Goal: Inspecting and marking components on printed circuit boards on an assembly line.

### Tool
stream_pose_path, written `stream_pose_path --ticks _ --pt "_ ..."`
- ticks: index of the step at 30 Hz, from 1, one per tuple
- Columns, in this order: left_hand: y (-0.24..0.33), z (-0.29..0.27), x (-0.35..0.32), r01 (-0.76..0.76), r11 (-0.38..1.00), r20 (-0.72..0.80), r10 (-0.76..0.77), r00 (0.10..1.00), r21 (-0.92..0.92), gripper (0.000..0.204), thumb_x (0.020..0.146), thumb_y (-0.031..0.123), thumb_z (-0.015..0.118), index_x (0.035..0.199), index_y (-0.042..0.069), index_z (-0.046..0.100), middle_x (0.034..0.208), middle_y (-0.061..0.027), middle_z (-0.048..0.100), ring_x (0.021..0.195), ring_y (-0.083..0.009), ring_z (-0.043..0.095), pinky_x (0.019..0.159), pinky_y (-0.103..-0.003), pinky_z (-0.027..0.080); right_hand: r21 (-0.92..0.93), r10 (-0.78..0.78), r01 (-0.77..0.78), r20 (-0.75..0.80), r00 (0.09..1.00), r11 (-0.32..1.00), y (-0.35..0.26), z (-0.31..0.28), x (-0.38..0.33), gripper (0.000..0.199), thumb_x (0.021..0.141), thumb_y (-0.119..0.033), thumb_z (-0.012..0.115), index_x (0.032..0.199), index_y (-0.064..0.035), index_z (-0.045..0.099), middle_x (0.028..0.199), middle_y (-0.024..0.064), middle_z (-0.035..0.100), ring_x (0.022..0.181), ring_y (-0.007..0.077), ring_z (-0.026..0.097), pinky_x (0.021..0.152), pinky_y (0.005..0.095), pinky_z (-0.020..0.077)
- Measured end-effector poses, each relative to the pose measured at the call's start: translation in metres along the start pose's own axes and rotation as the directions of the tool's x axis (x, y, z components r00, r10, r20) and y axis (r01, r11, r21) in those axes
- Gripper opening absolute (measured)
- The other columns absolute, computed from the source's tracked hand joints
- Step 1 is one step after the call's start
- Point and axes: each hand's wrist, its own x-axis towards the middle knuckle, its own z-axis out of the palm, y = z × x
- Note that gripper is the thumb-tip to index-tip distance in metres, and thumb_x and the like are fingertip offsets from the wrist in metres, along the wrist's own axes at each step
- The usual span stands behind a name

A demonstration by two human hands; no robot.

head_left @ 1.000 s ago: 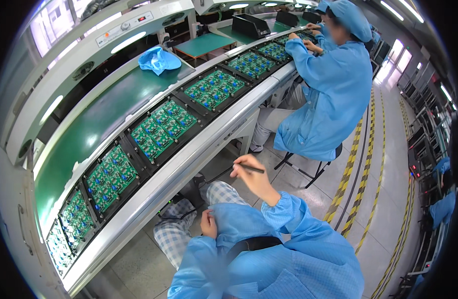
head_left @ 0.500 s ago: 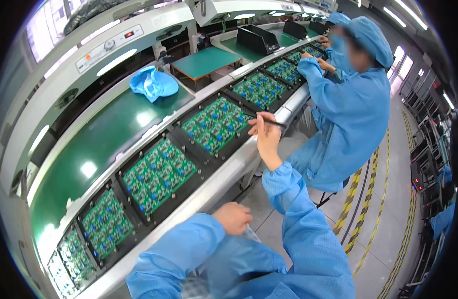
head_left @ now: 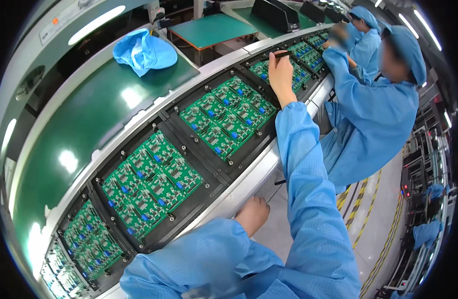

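My right hand (head_left: 281,77) is closed in a pinch on a slim black pen-like tool (head_left: 283,53); its exact kind is unclear. Raised over the line, it partly covers a framed green circuit board panel (head_left: 301,74) at the far right. Near the front rail, my left hand (head_left: 253,215) hangs low with fingers curled; what they hold, if anything, is hidden. Closer circuit board panels, one in the middle (head_left: 228,117) and one to its left (head_left: 152,183), carry small blue parts and sit in black carrier frames (head_left: 214,174).
A blue cap (head_left: 144,52) lies on the green bench top (head_left: 89,124) behind the line. Farther back stand a green-topped table (head_left: 214,31) and a black bin (head_left: 275,16). Co-workers in blue (head_left: 371,109) sit along the right. A metal rail (head_left: 234,192) edges the line.
My view has shifted closer to the boards. The right hand has moved from above the front rail to over the far panel, tool still held. My left hand stays low and curled.
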Motion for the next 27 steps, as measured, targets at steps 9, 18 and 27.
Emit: stream_pose_path --ticks 9,18,27 --pt "-0.003 -0.006 -0.001 -0.042 0.996 -0.123 0.032 0.992 -0.079 0.012 0.073 0.013 0.053 0.079 0.007 0.060 0.079 -0.0077 0.060 0.075 -0.0220 0.058 0.068 -0.032 0.042 -0.206 0.086 -0.055 0.145 0.986 0.977 0.011 -0.004 0.006 0.040 0.088 -0.028 0.049 0.104 0.0090 0.048 0.078 0.0252 0.059 0.075 0.0416 0.057 0.066 0.0467 0.0450" --pt "0.005 -0.012 -0.005 -0.013 0.999 -0.026 0.014 1.000 0.029 0.013 0.074 0.014 0.053 0.079 0.008 0.062 0.079 -0.0061 0.060 0.075 -0.0203 0.057 0.067 -0.031 0.041 -0.159 0.085 -0.059 0.161 0.983 0.985 0.023 -0.001 -0.004 0.033 0.088 -0.025 0.050 0.098 0.0058 0.047 0.082 0.0247 0.059 0.078 0.0414 0.057 0.066 0.0462 0.0441" --pt "0.010 -0.013 -0.007 0.076 0.973 -0.051 -0.067 0.996 0.216 0.010 0.074 0.015 0.051 0.077 0.010 0.059 0.077 -0.0025 0.055 0.078 -0.0181 0.053 0.073 -0.031 0.037 -0.234 -0.132 0.104 -0.108 0.985 0.967 0.038 -0.014 0.029 0.017 0.082 -0.016 0.058 0.081 -0.0002 0.051 0.078 0.0165 0.056 0.079 0.0346 0.052 0.068 0.0444 0.0418"
